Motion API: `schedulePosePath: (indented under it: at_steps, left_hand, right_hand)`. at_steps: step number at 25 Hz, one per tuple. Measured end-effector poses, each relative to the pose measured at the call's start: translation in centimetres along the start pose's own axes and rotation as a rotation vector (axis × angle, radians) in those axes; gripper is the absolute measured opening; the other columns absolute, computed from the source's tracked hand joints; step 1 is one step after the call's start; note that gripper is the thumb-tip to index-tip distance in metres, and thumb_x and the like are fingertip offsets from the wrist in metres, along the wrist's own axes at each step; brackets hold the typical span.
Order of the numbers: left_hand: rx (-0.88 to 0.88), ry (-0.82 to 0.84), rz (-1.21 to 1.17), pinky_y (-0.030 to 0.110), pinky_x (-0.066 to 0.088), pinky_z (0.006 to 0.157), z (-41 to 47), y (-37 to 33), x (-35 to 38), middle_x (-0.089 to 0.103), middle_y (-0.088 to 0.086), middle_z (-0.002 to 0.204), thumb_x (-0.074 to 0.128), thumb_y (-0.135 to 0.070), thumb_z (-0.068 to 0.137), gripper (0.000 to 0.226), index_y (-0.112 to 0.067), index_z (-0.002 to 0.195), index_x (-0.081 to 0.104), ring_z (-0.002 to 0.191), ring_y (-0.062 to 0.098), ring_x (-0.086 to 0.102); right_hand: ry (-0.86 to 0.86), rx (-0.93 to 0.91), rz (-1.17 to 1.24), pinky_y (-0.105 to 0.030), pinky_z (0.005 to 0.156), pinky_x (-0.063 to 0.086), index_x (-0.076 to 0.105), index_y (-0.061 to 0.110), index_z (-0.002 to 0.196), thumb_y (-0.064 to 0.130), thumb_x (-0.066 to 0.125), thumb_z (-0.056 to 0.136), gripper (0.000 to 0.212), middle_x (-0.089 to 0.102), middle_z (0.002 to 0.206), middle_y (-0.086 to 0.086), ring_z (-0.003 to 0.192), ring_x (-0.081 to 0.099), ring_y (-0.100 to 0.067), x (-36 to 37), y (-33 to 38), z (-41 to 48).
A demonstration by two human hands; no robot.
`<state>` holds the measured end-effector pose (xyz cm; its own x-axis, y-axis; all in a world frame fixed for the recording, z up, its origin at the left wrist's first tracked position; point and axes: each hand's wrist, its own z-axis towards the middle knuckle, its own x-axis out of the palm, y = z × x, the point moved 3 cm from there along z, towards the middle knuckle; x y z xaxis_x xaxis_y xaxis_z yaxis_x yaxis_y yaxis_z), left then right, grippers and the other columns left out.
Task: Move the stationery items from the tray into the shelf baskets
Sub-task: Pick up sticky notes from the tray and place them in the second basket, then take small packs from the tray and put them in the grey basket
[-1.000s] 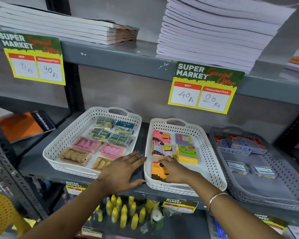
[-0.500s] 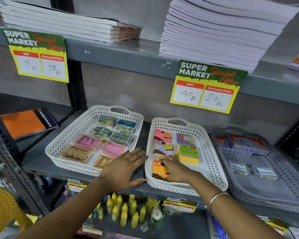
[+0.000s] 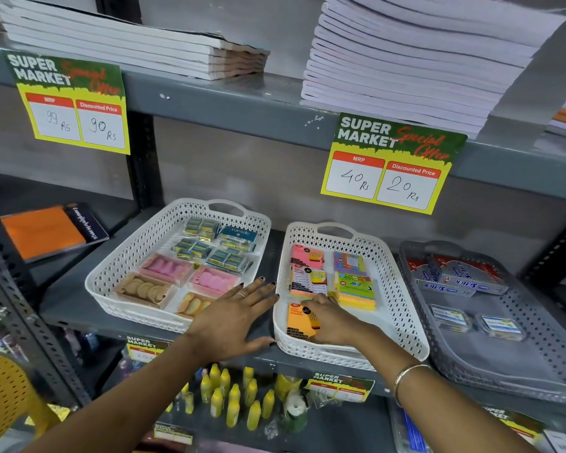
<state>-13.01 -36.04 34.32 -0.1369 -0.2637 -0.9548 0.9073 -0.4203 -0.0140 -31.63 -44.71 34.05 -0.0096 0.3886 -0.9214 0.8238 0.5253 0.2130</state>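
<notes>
Orange pad [image 3: 299,322] lies under the right hand [image 3: 332,322], long axis running away from it, fingers flat, grip unclear; left hand [image 3: 234,317] splayed, empty, beside it

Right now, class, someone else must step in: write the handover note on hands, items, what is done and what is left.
Left hand: flat and open on the shelf edge between the two white baskets, holding nothing.
Right hand: inside the middle white basket, resting on the orange sticky-note pack; whether it grips the pack cannot be told.
Done: four other sticky-note packs lie in that basket; the left white basket holds eraser packs; the grey basket holds glue sticks and small boxes.
Left: settle the orange pack. The source tray is out of view.
</notes>
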Motion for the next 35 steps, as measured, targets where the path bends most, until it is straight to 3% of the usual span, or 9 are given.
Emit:
schedulePosePath:
  at_steps: [5,7,11,16,20,23,27,31,35]
  left_hand:
    - [0.001,-0.023,0.007,0.04,0.017,0.109,0.0,0.0,0.0,0.029,0.004,0.15,0.017,-0.074,0.085,0.082,-0.019,0.144,0.031,0.138,0.017,0.019]
    - [0.008,-0.02,0.015,0.045,0.023,0.11,0.1,0.0,0.0,0.03,0.005,0.15,0.026,-0.071,0.086,0.079,-0.018,0.144,0.032,0.138,0.018,0.018]
    - [-0.008,-0.07,0.028,0.043,0.005,0.113,-0.3,0.0,-0.9,0.011,0.003,0.154,0.033,-0.067,0.086,0.078,-0.02,0.147,0.021,0.141,0.017,0.001]
    - [-0.279,-0.263,0.03,0.043,0.003,0.112,-6.6,2.7,-2.9,0.015,0.01,0.153,0.027,-0.061,0.092,0.074,-0.01,0.146,0.018,0.141,0.026,0.01]
    - [-0.644,-0.357,0.004,0.04,0.005,0.113,-17.8,5.6,-2.8,0.015,0.011,0.153,0.034,-0.052,0.093,0.07,-0.009,0.146,0.018,0.141,0.026,0.007]
    - [-0.948,-0.3,0.005,0.047,0.014,0.109,-28.3,6.1,1.3,0.017,0.012,0.153,0.031,-0.052,0.094,0.067,-0.007,0.143,0.028,0.141,0.025,0.007]
    - [-1.309,-0.103,-0.054,0.056,0.033,0.1,-41.3,3.4,10.1,0.025,0.02,0.149,0.018,-0.061,0.094,0.077,-0.001,0.137,0.039,0.136,0.034,0.022]
    - [-1.455,0.172,-0.159,0.058,0.037,0.097,-48.5,-1.6,19.1,0.036,0.022,0.143,0.011,-0.067,0.091,0.086,0.0,0.134,0.044,0.128,0.042,0.035]
    - [-1.455,0.298,-0.201,0.051,0.029,0.102,-50.3,-5.0,24.4,0.039,0.019,0.142,0.012,-0.068,0.091,0.085,-0.002,0.139,0.037,0.129,0.038,0.037]
  right_hand:
    - [0.02,0.014,-0.005,-0.042,0.113,0.031,0.026,0.013,0.143,0.024,0.07,0.078,0.079,0.031,0.141,-0.01,0.134,0.026,-0.028,0.0,0.0,-0.1]
    - [0.017,0.008,0.004,-0.042,0.109,0.036,0.031,0.015,0.14,0.027,0.072,0.076,0.077,0.033,0.139,-0.009,0.132,0.032,-0.028,-0.8,0.2,-0.4]
    - [-0.208,-0.035,0.018,-0.042,0.099,0.045,0.04,0.023,0.136,0.03,0.066,0.082,0.06,0.04,0.139,-0.005,0.126,0.045,-0.026,-4.9,2.4,-0.8]
    - [-0.534,-0.322,0.144,-0.038,0.088,0.049,0.061,0.018,0.114,0.021,0.061,0.084,0.03,0.059,0.115,-0.007,0.102,0.061,-0.026,-9.2,12.9,0.1]
    - [-0.54,-0.632,0.328,-0.041,0.076,0.053,0.065,0.015,0.101,0.016,0.058,0.083,0.019,0.063,0.105,-0.005,0.087,0.064,-0.024,-5.9,25.5,0.4]
    - [-0.403,-0.776,0.358,-0.04,0.071,0.052,0.065,0.012,0.099,0.016,0.057,0.084,0.017,0.064,0.101,-0.01,0.085,0.063,-0.028,1.8,32.8,1.4]
    - [0.036,-0.815,0.154,-0.041,0.078,0.047,0.061,0.008,0.106,0.013,0.059,0.085,0.022,0.06,0.112,-0.015,0.103,0.059,-0.034,18.9,38.3,5.4]
    - [0.406,-0.801,-0.097,-0.038,0.095,0.041,0.055,0.006,0.117,0.014,0.06,0.084,0.034,0.053,0.13,-0.014,0.124,0.047,-0.03,35.4,38.7,7.9]
    - [0.559,-0.86,-0.382,-0.046,0.099,0.043,0.045,0.002,0.122,0.017,0.067,0.082,0.048,0.042,0.134,-0.016,0.128,0.039,-0.034,45.1,37.6,8.0]
